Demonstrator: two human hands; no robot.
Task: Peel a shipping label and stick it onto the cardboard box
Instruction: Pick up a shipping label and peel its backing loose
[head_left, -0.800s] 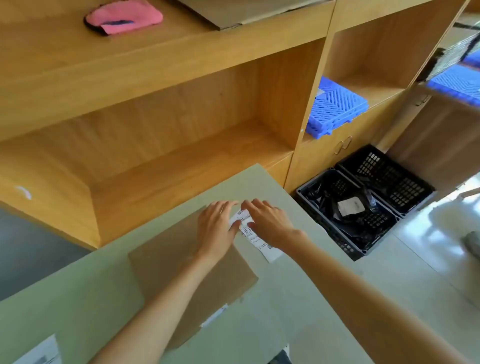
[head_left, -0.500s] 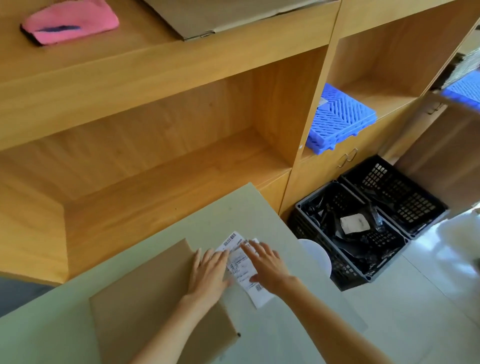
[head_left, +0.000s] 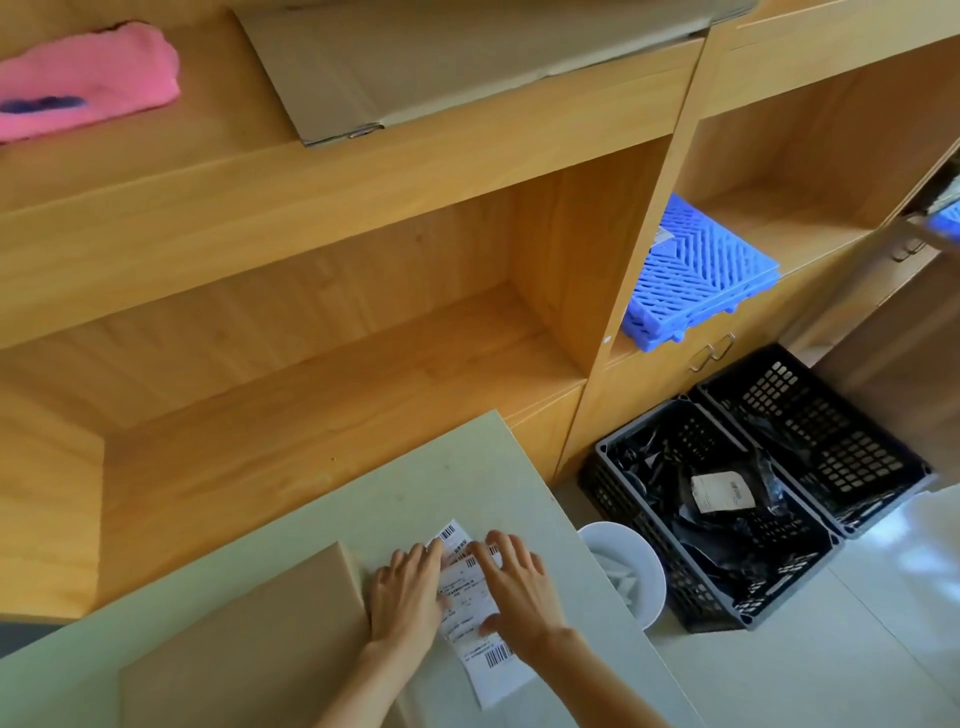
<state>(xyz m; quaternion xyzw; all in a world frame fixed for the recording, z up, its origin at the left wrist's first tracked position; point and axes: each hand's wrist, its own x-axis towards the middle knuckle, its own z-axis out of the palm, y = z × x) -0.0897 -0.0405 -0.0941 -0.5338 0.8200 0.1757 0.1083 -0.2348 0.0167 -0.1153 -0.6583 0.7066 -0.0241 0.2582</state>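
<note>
A white shipping label (head_left: 468, 597) with barcodes lies flat on the pale green table (head_left: 452, 467), just right of the flat brown cardboard box (head_left: 244, 639). My left hand (head_left: 408, 592) rests palm down on the label's left edge, off the box. My right hand (head_left: 519, 587) lies on the label's right side with fingers spread and the thumb pressing near its middle. The label's lower end with a barcode sticks out below both hands. Neither hand has lifted any part of the label.
A wooden shelf unit (head_left: 311, 364) stands behind the table; its top holds a pink cloth (head_left: 88, 83) and flattened cardboard (head_left: 467, 57). Blue plastic grids (head_left: 696, 275) sit in the right bay. On the floor are black crates (head_left: 737, 493) and a white bin (head_left: 623, 571) by the table's right edge.
My left hand has slid off the cardboard box onto the label. The label now lies wholly on the table beside the box, more of it exposed. The view has tilted upward.
</note>
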